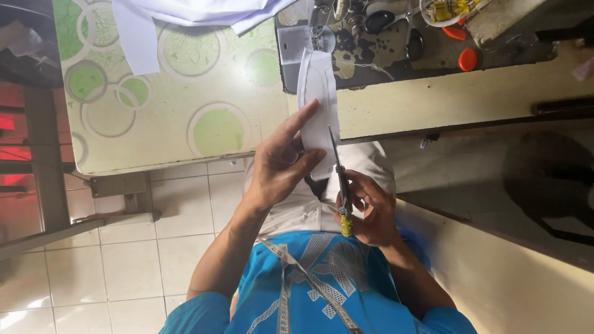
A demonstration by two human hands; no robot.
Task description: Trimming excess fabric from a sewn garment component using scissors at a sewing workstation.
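Nearest the camera: a blue patterned shirt point(322, 278) is filling the bottom of the view, with a measuring tape point(291, 272) hanging across its chest.

Right hand point(368, 207) is closing its fingers around the yellow-wrapped handle of small thread snips point(339, 179). Blades are pointing up and away, thin tip lying just beside the right edge of the white fabric piece point(318, 105). Whether the blades are touching the cloth: cannot tell.

Left hand point(281, 164) is pinching the lower end of the white fabric piece, index finger stretching up along its left edge, thumb pressing across the front. Grip is closed on the cloth.

The fabric piece is a narrow curved strip. It is running from the two hands up to the sewing machine point(322, 28), where its far end is sitting under the needle area on the metal plate. Light trousers are showing below the hands, over the lap.

Beyond that: the sewing table point(433, 102), cream edge, dark stained top. On it, black-handled scissors point(396, 25), an orange cap point(468, 59), and a small pile of yellow bits at the far edge.

To the left, a second table point(185, 80) with a pale covering printed in green circles is carrying more white cloth point(185, 15) at its far end. White floor tiles point(124, 260) are showing beneath it.
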